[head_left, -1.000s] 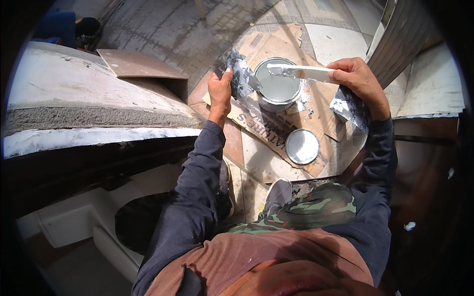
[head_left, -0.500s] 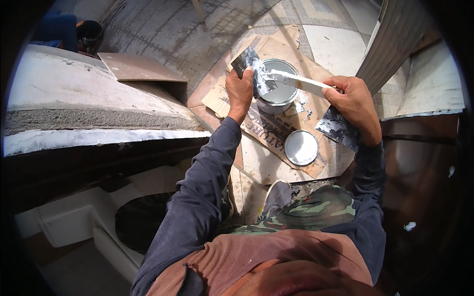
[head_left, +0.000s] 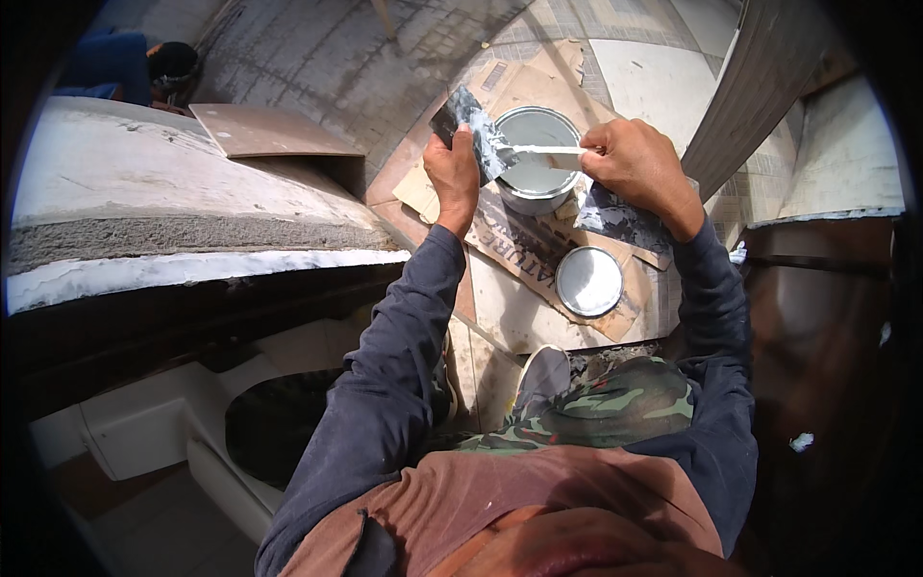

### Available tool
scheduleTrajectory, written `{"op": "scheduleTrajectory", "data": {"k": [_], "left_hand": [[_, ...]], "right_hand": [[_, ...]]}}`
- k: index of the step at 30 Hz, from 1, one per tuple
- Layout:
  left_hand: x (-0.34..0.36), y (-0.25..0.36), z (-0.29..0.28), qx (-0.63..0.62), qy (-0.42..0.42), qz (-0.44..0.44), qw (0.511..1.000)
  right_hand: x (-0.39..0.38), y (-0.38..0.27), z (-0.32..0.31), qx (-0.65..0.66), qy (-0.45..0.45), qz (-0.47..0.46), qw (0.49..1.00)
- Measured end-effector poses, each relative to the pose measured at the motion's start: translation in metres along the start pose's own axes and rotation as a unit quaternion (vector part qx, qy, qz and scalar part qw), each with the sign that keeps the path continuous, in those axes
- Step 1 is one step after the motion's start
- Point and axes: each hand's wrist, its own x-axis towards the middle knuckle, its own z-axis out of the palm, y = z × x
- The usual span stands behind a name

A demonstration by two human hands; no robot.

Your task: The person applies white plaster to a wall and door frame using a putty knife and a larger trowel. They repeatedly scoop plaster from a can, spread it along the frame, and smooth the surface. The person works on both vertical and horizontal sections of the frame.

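Note:
My left hand (head_left: 454, 178) is closed on a dark flat putty blade (head_left: 471, 104) smeared with white paste, its thumb on the face, at the left rim of an open can (head_left: 532, 199) of pale grey-white paste. Pinched in my right hand (head_left: 642, 171) is a flat white stick (head_left: 548, 149), reaching across the can with its tip on the blade's paste. Below the right hand shows a second dark blade (head_left: 615, 216) with white smears; its hold is hidden. The round can lid (head_left: 589, 282) lies nearer me on the cardboard (head_left: 524, 255).
A tile (head_left: 274, 130) rests on the pale ledge (head_left: 173, 183) at left. At right stands a grey-brown board (head_left: 769, 87). A white toilet-like fixture (head_left: 144, 423) is at lower left. Part of another person in blue (head_left: 111, 62) shows far left. My shoe (head_left: 543, 380) is near the cardboard.
My right hand has moved left and away from me, with the stick now flatter across the can; the second blade shifted with it. My left hand and its blade moved slightly left.

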Motion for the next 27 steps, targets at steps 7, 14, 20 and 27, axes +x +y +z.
{"op": "scheduleTrajectory", "data": {"k": [7, 14, 20, 27], "left_hand": [[-0.002, 0.006, 0.002, 0.053, -0.002, 0.023, 0.998], [0.001, 0.004, -0.013, 0.013, 0.001, -0.022, 1.0], [0.011, 0.006, -0.028, -0.014, -0.018, -0.008, 1.0], [0.024, -0.009, -0.032, -0.03, -0.089, -0.056, 0.994]], "right_hand": [[0.114, 0.031, 0.102, -0.075, -0.196, -0.016, 0.977], [0.123, 0.055, 0.128, 0.067, -0.163, 0.053, 0.983], [0.09, 0.073, 0.1, 0.119, -0.079, 0.064, 0.988], [0.011, 0.063, -0.023, 0.299, -0.028, 0.004, 0.954]]}}
